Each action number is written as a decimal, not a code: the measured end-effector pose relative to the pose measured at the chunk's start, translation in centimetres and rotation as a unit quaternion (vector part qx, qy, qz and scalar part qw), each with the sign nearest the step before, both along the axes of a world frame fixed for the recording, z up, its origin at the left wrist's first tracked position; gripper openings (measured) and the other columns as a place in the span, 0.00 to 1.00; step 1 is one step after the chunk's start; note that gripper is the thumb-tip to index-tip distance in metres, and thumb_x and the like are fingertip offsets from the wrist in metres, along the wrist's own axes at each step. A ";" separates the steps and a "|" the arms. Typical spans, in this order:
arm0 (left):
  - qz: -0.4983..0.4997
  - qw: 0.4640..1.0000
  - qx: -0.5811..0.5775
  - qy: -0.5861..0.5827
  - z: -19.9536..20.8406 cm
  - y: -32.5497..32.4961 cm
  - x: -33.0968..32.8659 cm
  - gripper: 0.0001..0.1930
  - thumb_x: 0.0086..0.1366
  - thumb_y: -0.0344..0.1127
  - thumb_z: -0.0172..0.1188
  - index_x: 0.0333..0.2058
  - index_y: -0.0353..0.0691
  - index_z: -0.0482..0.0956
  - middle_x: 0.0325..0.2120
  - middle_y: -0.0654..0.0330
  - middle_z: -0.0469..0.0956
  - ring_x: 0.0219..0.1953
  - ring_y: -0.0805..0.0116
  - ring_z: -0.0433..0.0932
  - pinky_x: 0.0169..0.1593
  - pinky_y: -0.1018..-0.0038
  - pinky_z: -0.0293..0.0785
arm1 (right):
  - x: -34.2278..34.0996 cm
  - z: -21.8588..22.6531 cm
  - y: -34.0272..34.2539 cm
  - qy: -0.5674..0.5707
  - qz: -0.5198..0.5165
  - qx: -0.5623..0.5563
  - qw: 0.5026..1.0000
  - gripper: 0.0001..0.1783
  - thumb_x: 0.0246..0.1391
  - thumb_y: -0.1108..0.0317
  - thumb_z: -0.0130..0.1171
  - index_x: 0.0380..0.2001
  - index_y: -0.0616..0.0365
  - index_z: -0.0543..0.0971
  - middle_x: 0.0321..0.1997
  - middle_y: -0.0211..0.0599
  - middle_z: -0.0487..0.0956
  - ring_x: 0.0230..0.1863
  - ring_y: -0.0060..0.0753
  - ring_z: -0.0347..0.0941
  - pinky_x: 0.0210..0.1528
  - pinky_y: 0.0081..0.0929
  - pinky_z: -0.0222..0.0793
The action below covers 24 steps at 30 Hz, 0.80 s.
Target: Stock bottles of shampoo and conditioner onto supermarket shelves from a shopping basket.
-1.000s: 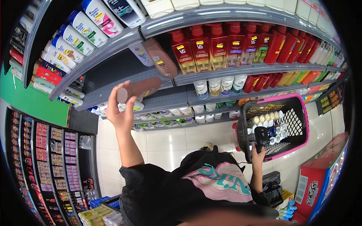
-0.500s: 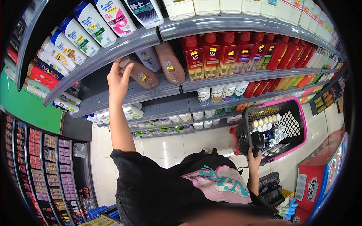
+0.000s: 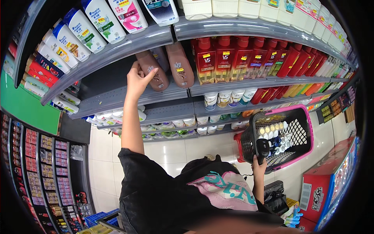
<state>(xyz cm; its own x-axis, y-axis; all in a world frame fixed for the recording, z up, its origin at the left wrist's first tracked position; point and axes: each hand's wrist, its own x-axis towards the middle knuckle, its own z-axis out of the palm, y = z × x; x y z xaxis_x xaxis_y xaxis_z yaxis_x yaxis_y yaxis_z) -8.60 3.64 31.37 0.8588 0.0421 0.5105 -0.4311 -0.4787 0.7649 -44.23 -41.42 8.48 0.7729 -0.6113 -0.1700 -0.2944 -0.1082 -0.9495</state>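
Note:
My left hand (image 3: 139,81) reaches up to the middle shelf and grips a brown shampoo bottle (image 3: 159,82) by its side, with the thumb across its front. The bottle leans slightly; its top is hidden by the shelf above. Just right of it stands a similar brown bottle (image 3: 184,78) with a yellow tag, and a pale lilac bottle (image 3: 160,58) shows partly behind them. Low on the right, my right hand (image 3: 258,165) is closed round the handle of a black barcode scanner (image 3: 263,146), its rounded head over the basket's near side.
A black basket with a pink rim (image 3: 312,136) holds several small bottles. Red pump bottles (image 3: 224,62) line the shelf to the right. White bottles (image 3: 104,21) stand on the upper shelf (image 3: 154,41), whose edge overhangs my left hand. A red box (image 3: 320,185) stands at right.
My left hand has moved right with the brown bottle, which now stands more upright and closer to its neighbour. The right hand keeps its hold on the scanner.

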 end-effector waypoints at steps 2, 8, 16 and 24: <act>0.033 0.998 0.037 0.039 -1.3 0.5 -0.1 0.23 0.51 0.41 0.78 0.39 0.33 0.78 0.22 0.68 0.74 0.24 0.81 0.62 0.29 0.81 0.64 | -0.2 -0.3 -0.1 0.012 0.000 0.006 1.000 0.12 0.61 0.64 0.62 0.30 0.59 0.73 0.16 0.26 0.70 0.14 0.17 0.64 0.17 0.19 0.58; 0.028 0.996 0.071 0.044 -3.3 1.7 -0.3 0.22 0.49 0.41 0.78 0.35 0.34 0.79 0.20 0.68 0.70 0.24 0.79 0.60 0.29 0.79 0.63 | 0.4 -0.2 -0.2 0.027 0.016 0.030 0.999 0.12 0.60 0.65 0.63 0.31 0.61 0.74 0.21 0.28 0.73 0.17 0.17 0.67 0.19 0.20 0.61; 0.036 0.985 0.135 0.104 -1.7 4.8 -0.7 0.19 0.55 0.40 0.75 0.39 0.33 0.80 0.26 0.68 0.76 0.28 0.80 0.64 0.33 0.80 0.64 | 0.6 -1.0 0.0 0.014 0.026 0.027 0.999 0.11 0.60 0.67 0.63 0.31 0.61 0.73 0.21 0.28 0.73 0.17 0.18 0.67 0.19 0.20 0.61; 0.025 0.996 0.071 0.045 -3.3 4.6 -1.3 0.26 0.55 0.34 0.75 0.50 0.34 0.75 0.34 0.66 0.77 0.28 0.81 0.62 0.33 0.82 0.63 | 0.3 -0.8 0.5 0.033 0.029 0.027 0.999 0.12 0.60 0.65 0.63 0.32 0.62 0.74 0.22 0.29 0.74 0.18 0.18 0.68 0.19 0.21 0.62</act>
<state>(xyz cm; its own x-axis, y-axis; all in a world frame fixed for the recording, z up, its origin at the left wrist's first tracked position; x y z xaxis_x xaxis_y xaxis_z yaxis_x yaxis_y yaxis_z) -9.93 8.28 28.06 0.8998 0.0185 0.4360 -0.3375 -0.6038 0.7221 -43.89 -40.93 7.69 0.7931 -0.5538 -0.2535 -0.3515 -0.0764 -0.9331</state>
